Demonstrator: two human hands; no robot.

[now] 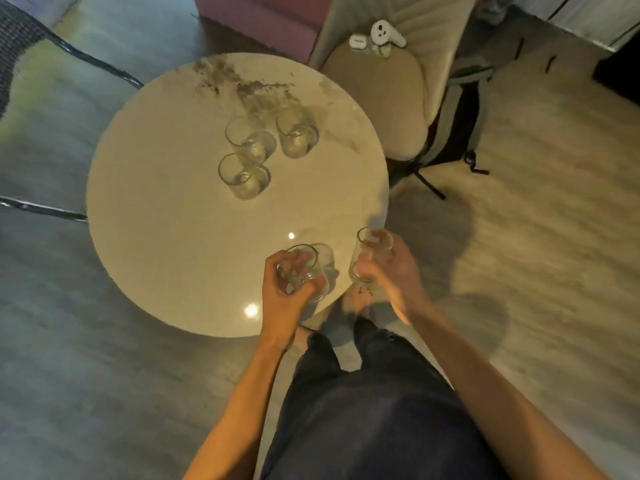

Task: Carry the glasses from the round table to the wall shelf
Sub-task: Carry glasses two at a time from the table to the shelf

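A round marble-look table (166, 216) stands below me. Three clear glasses stand on it near the far side: one (249, 138), one (297, 132) to its right, and one (244, 174) nearer me. My left hand (280, 289) is wrapped around a clear glass (299, 268) over the table's near edge. Just past the table's right edge, my right hand (391, 271) grips another clear glass (369, 254). The wall shelf is not in view.
A beige padded chair (381, 98) stands at the table's far right, with a white controller (386, 34) and a small white case on its seat. A dark backpack (453, 126) leans behind it. A dark woven chair (20, 46) is at the far left.
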